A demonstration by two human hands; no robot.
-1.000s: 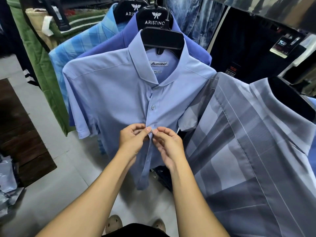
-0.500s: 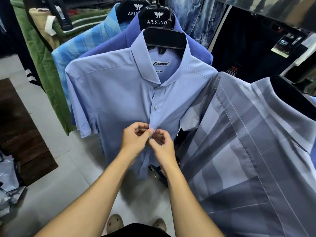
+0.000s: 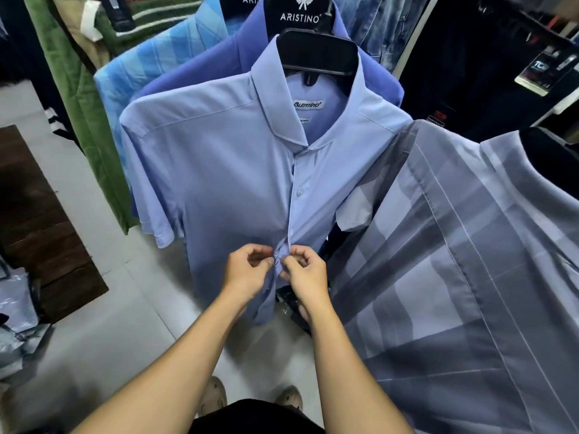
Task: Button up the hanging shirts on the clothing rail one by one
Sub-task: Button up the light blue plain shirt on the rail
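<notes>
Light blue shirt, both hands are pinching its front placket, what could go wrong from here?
1. The placket is bunched between the left hand and right hand, so its edges may get fastened out of line.
2. A downward tug could pull the light blue shirt off its hanger.
3. The grey striped shirt hangs close beside the right hand and might get snagged.
</notes>
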